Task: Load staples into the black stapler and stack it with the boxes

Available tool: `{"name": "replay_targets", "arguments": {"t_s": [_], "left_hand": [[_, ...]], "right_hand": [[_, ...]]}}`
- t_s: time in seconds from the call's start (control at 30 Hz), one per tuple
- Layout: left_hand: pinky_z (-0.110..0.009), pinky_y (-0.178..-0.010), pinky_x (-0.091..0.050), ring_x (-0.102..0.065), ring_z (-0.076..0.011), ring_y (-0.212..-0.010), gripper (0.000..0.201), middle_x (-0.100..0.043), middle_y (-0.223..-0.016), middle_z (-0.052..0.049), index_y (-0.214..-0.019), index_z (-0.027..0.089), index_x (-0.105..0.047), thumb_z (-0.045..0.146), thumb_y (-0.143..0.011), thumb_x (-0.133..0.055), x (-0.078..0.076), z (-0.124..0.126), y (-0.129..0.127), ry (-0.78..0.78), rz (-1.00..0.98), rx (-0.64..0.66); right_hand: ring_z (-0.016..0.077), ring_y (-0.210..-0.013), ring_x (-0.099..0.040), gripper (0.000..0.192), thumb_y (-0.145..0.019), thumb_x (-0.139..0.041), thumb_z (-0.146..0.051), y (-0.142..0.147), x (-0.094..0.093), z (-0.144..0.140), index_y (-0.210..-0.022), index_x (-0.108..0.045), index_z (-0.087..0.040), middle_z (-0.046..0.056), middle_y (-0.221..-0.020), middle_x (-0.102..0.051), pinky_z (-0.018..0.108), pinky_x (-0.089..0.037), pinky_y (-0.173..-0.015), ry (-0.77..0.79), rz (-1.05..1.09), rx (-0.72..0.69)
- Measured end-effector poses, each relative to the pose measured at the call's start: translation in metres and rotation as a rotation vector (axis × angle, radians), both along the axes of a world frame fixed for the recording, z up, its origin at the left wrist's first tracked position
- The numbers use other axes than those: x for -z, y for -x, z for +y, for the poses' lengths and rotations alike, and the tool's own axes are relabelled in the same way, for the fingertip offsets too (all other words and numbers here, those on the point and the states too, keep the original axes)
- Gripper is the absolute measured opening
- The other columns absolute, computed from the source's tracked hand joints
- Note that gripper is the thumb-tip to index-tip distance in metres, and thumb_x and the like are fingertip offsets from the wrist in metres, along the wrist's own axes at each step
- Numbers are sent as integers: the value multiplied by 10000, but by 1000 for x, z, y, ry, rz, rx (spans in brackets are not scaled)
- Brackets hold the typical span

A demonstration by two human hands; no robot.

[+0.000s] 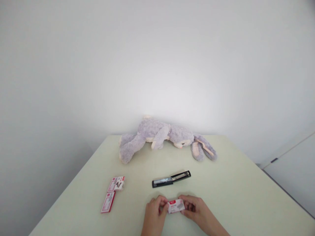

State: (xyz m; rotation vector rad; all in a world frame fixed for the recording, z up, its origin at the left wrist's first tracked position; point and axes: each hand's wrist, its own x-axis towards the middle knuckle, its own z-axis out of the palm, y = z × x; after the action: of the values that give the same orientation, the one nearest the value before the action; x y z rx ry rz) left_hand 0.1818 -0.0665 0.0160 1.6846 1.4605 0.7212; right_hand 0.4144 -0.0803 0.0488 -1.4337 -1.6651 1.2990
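Near the front of the table, a small white and red box of staples (176, 206) is held between both hands. My left hand (156, 209) pinches its left end, thumb in front and fingers curled behind. At the right end, my right hand (194, 208) grips it with thumb and fingertips. Just beyond the hands lies a black stapler (171, 179), swung wide open, its metal staple channel showing. Whether the box's end flaps are open or closed cannot be made out.
Several small red and white boxes (108, 201) lie together on the left of the pale table (228, 186). A lilac plush rabbit (157, 131) lies on its side along the back edge, against the white wall (162, 65).
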Motion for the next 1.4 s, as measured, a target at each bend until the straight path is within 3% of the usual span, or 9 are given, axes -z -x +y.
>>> {"name": "replay_targets", "arguments": {"t_s": [0.33, 0.5, 0.7, 0.83, 0.93, 1.03, 1.13, 1.23, 1.4], "left_hand": [[-267, -708, -496, -681, -177, -745, 179, -759, -846, -11, -950, 226, -705, 341, -904, -576, 0, -2, 0, 7, -82, -41], [-299, -759, -519, -696, -204, -788, 221, -765, -852, -40, -875, 226, -745, 368, -906, -578, 6, -9, -7, -20, -40, -79], [-366, -880, -515, -678, -234, -912, 295, -734, -966, -56, -1071, 255, -730, 421, -947, -520, 8, -10, 8, -111, 90, -136], [-488, -1029, -402, -555, -319, -1180, 390, -647, -1232, -96, -1245, 258, -656, 444, -908, -592, 1, 21, 37, -190, 229, -264], [-477, -1042, -361, -505, -311, -1242, 472, -610, -1324, -47, -1318, 353, -626, 414, -852, -679, -3, 50, 48, -206, 281, -211], [-442, -1029, -342, -529, -278, -1194, 364, -653, -1259, -2, -1198, 410, -700, 406, -834, -713, -4, 70, 47, -201, 302, -96], [-439, -1021, -322, -545, -262, -1155, 282, -681, -1203, 11, -1130, 416, -727, 424, -848, -707, -4, 75, 43, -193, 312, -23], [-444, -1030, -302, -547, -254, -1145, 274, -687, -1185, 20, -1126, 419, -723, 447, -854, -710, -4, 71, 42, -191, 313, 12], [-452, -1031, -290, -551, -250, -1128, 277, -688, -1171, 24, -1123, 428, -718, 474, -850, -721, -6, 63, 41, -193, 305, 35]], "right_hand": [[162, -686, -559, 177, -797, -658, -273, 6, 7, -2, -954, -734, -241, -29, -737, -606, 255, -419, -652, -73, -124, 5], [176, -698, -602, 179, -779, -615, -205, 18, 11, -6, -920, -721, -232, -12, -749, -646, 267, -434, -671, -133, -233, 24], [177, -724, -620, 494, -789, -633, -245, 12, 34, -7, -1283, -648, -222, 5, -823, -674, 283, -471, -699, -74, -191, 100], [129, -525, -494, 618, -793, -712, -488, -21, 43, 7, -1332, -559, -228, -57, -704, -548, 261, -387, -487, 85, -3, 288], [106, -464, -404, 817, -817, -674, -647, -39, 31, 26, -1481, -394, -261, -80, -715, -486, 243, -293, -405, 144, 170, 354], [93, -505, -378, 866, -829, -688, -653, -41, 11, 51, -1535, -329, -301, -82, -730, -470, 225, -275, -447, 90, 281, 277], [82, -495, -292, 705, -859, -659, -651, -33, -6, 74, -1420, -484, -262, -96, -663, -418, 229, -211, -461, 18, 262, 135], [88, -510, -318, 557, -832, -705, -627, -20, -16, 91, -1212, -617, -229, -86, -650, -451, 241, -223, -476, -14, 218, 40], [107, -577, -364, 319, -827, -760, -476, 20, -30, 97, -1024, -676, -240, -96, -628, -385, 249, -278, -553, -110, 105, -83]]}}
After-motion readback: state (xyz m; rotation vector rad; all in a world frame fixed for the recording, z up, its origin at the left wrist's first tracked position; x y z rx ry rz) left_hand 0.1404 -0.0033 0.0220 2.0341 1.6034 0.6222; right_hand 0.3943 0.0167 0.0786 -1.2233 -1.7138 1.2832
